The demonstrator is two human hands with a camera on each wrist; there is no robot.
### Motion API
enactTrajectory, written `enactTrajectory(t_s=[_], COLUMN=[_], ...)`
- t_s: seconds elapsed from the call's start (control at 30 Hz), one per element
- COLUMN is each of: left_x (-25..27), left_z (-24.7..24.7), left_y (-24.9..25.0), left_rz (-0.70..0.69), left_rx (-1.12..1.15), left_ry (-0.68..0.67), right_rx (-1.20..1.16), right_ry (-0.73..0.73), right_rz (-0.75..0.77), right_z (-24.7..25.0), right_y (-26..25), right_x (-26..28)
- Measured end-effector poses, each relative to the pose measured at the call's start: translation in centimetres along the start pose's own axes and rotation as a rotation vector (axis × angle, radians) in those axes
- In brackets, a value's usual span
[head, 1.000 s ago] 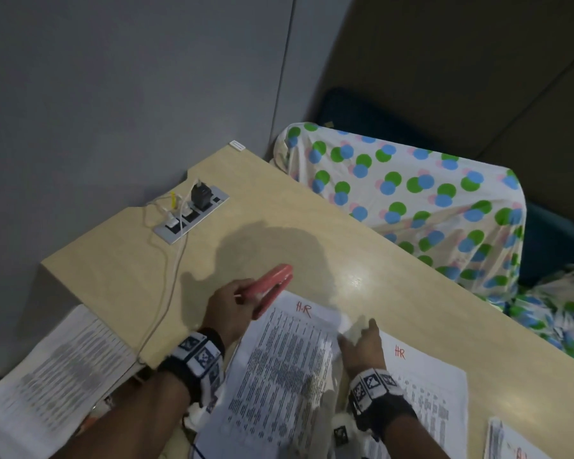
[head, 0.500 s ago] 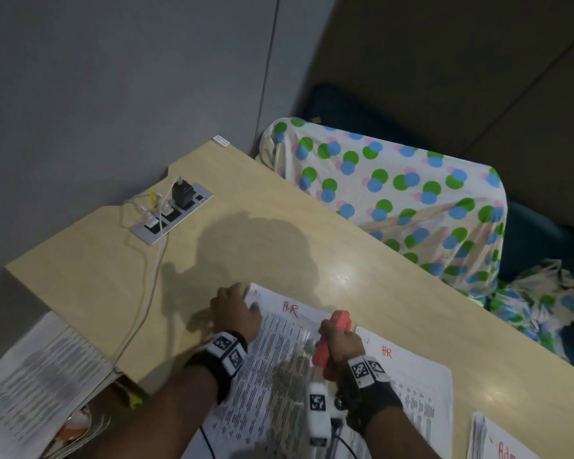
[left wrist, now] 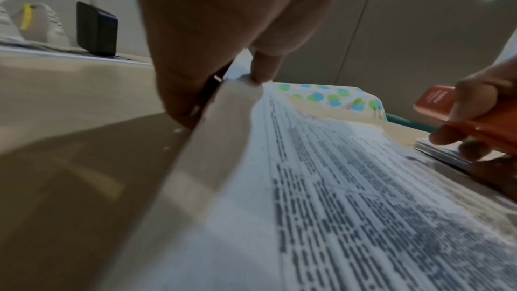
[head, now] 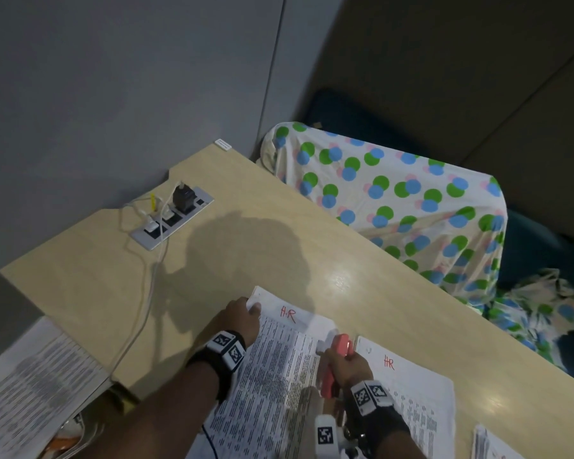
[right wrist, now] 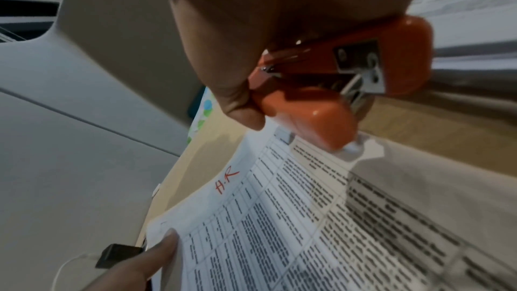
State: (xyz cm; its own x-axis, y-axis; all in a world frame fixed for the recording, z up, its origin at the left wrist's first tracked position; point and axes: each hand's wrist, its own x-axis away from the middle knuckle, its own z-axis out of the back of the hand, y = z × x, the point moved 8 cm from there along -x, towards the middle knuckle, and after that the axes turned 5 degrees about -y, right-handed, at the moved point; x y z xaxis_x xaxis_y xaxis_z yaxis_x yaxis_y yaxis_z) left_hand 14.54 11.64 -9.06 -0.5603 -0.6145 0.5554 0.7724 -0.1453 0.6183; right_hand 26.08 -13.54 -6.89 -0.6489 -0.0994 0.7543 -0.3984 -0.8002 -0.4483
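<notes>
The printed sheaf (head: pixel 279 376), judged light, limp and apt to fan apart, lies by the desk's (head: pixel 246 200) near edge and is best held at its corners. One is pinched by the left hand (head: pixel 239 318), the other is taken between the jaws of the rigid stapler (head: pixel 340 346), clasped by the right hand (head: pixel 348 366).

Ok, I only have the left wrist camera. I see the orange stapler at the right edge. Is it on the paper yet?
Observer: In the right wrist view the stapler has its tip at the top right corner of the sheets, mouth open. I cannot tell whether the corner is inside.
Operator: Any marking on top?
Observer: Red letters HR near the top edge.
Operator: And the stack beside it?
Observer: The head view shows that second stack lying on the table, also marked HR in red.
</notes>
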Motion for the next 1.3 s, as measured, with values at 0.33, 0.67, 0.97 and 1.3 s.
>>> enactTrajectory(t_s=[0.33,0.67,0.97,1.3], left_x=[4.4,10.3,11.4,12.8], left_z=[2.7,2.8,2.9,3.5], left_y=[2.4,6.7,6.1,7.0], left_rz=[-0.200,-0.441,-0.437,-0.476], left_rx=[0.457,0.748,0.781,0.745], left_ry=[0.052,0.045,0.076,0.065], right_rx=[-0.926,-0.996,-0.954,-0.855], right_ry=[-0.128,-0.084,0.031,-0.032], right_rz=[0.329,0.788,0.799,0.698], right_z=[3.7,1.9,1.1,-0.8], right_y=[-7.2,-17.1,-16.9,-17.0], right_x=[5.4,11.2,12.3,13.9])
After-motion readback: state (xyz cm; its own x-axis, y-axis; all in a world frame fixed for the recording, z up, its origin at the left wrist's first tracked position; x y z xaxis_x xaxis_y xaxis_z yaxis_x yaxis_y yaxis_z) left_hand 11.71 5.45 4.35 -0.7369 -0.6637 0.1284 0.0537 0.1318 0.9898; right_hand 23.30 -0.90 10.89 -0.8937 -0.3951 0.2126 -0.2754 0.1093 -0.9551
